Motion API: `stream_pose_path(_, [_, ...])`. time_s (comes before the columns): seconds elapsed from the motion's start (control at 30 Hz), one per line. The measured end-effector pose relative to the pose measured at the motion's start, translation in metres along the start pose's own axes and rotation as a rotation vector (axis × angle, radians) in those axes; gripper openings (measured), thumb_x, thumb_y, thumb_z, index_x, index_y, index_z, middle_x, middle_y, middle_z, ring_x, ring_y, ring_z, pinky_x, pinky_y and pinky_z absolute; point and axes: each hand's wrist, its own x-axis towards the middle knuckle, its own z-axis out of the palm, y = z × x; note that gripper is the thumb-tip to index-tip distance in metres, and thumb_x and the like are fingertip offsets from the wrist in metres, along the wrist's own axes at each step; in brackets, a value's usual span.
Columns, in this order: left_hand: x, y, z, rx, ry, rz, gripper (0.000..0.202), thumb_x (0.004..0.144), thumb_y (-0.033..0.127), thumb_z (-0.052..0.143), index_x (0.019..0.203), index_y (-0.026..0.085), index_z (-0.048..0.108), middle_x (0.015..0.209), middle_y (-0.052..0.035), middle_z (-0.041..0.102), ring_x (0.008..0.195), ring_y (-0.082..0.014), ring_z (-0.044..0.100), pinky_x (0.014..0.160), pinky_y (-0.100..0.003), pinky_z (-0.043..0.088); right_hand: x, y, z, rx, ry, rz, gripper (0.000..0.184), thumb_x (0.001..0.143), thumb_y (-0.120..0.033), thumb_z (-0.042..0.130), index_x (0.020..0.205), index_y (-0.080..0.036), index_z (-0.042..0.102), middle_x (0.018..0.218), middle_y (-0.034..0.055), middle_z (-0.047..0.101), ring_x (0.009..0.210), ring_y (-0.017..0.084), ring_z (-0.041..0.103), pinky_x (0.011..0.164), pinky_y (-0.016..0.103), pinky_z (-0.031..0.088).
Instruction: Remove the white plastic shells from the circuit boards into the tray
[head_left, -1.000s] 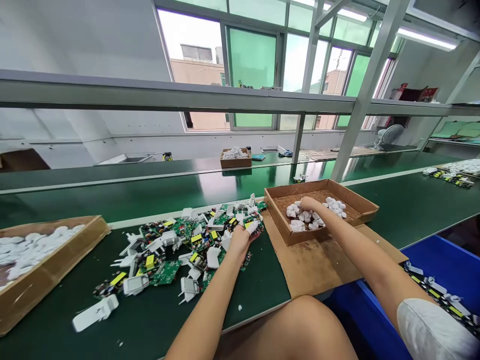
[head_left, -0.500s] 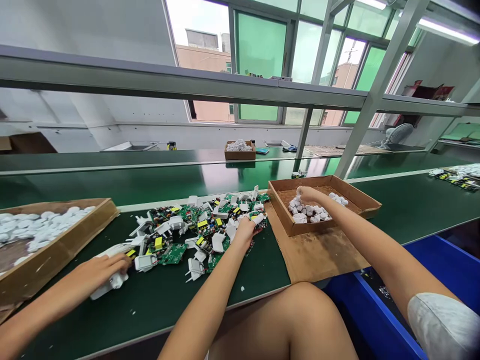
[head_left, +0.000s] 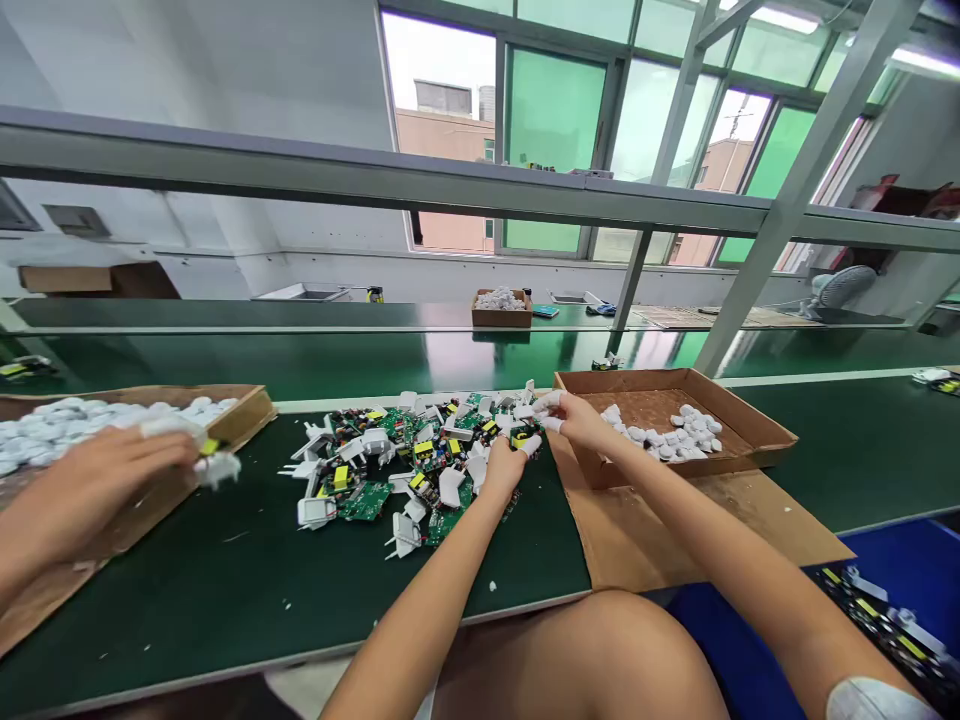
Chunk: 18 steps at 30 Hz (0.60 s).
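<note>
I've got a board pile (head_left: 424, 452) on the bench (head_left: 247, 575); carton (head_left: 251, 412) of parts (head_left: 56, 430) left; tray (head_left: 645, 398) of pieces (head_left: 691, 436) right, cardboard sheet (head_left: 645, 545) on its near side; small box (head_left: 501, 319) far.

Left hand (head_left: 506, 468) and right hand (head_left: 579, 418) sit close together — at the circuit-board heap (head_left: 424, 455).

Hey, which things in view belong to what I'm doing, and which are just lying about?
Apparently in use:
circuit board, in the left hand, near the right hand
pile of boards and casings
open cardboard box with white pieces

Apparently just lying about:
white fan
small box at the back
</note>
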Motion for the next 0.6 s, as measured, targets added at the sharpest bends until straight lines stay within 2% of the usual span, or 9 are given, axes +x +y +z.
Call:
stream_pose_path(0.1, [0.0, 0.002, -0.002, 0.284, 0.083, 0.111, 0.025, 0.052, 0.016, 0.063, 0.075, 0.014, 0.054, 0.077, -0.0058, 0.059, 0.083, -0.0213, 0.053, 0.075, -0.031, 0.038, 0.0, 0.002, 0.028, -0.108, 0.068, -0.167, 0.03, 0.067, -0.001, 0.045, 0.087, -0.015, 0.061, 0.096, 0.0084, 0.054, 0.093, 0.021, 0.048, 0.081, 0.035, 0.039])
stream_pose_path(0.2, [-0.001, 0.007, -0.003, 0.392, 0.184, 0.102, 0.02, 0.051, 0.012, 0.061, 0.069, 0.015, 0.051, 0.077, -0.0078, 0.058, 0.088, -0.0244, 0.051, 0.078, -0.032, 0.036, -0.002, 0.011, 0.043, -0.063, 0.122, -0.253, 0.035, 0.069, -0.002, 0.041, 0.093, -0.019, 0.059, 0.103, 0.007, 0.052, 0.098, 0.021, 0.045, 0.084, 0.035, 0.037])
stream_pose_path(0.33, [-0.002, 0.008, -0.001, 0.454, 0.204, 0.122, 0.025, 0.054, 0.01, 0.057, 0.076, 0.016, 0.05, 0.086, -0.0099, 0.057, 0.091, -0.0244, 0.049, 0.079, -0.032, 0.034, -0.008, 0.027, 0.058, 0.081, 0.218, -0.168, 0.038, 0.073, -0.01, 0.042, 0.109, -0.02, 0.049, 0.103, 0.0065, 0.053, 0.096, 0.02, 0.048, 0.082, 0.036, 0.039])
stream_pose_path(0.43, [-0.003, 0.006, 0.0, 0.578, 0.182, 0.106, 0.029, 0.056, 0.011, 0.054, 0.085, 0.015, 0.05, 0.083, -0.011, 0.056, 0.084, -0.0252, 0.05, 0.075, -0.033, 0.035, -0.015, 0.03, 0.064, 0.106, 0.273, -0.101, 0.036, 0.075, -0.017, 0.045, 0.111, -0.021, 0.047, 0.099, 0.0053, 0.055, 0.092, 0.02, 0.05, 0.08, 0.035, 0.041])
stream_pose_path(0.6, [-0.007, 0.006, 0.003, 0.601, 0.147, 0.097, 0.033, 0.055, 0.005, 0.051, 0.086, 0.016, 0.051, 0.08, -0.0085, 0.057, 0.08, -0.0232, 0.051, 0.075, -0.032, 0.036, -0.024, 0.022, 0.065, 0.02, 0.365, -0.194, 0.028, 0.077, -0.018, 0.041, 0.103, -0.02, 0.053, 0.096, 0.007, 0.056, 0.089, 0.021, 0.051, 0.078, 0.034, 0.042])
